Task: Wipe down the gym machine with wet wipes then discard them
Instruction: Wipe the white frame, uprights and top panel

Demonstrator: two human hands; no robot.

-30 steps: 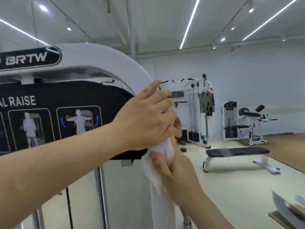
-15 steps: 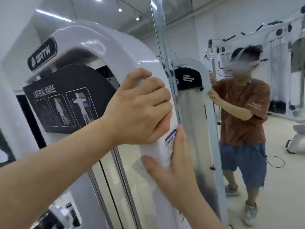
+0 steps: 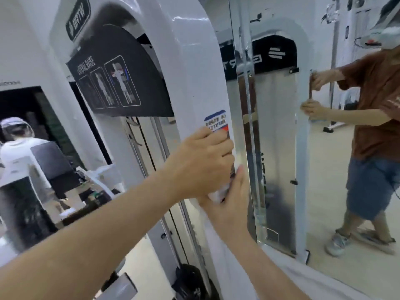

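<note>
At six o'clock of the sticker on the glossy white machine upright, the left hand has its grip clenched round a crumpled, mostly hidden wet wipe, which the right hand at five o'clock presses flat-fingered, grip released.

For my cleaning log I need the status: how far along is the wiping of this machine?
Done: probably the glossy upper arch, though wetness is not visible. In hand: the left hand grips the wet wipe on the column at the sticker, the right hand pressing below. Left: the column below them, then discarding the wipe.
</note>
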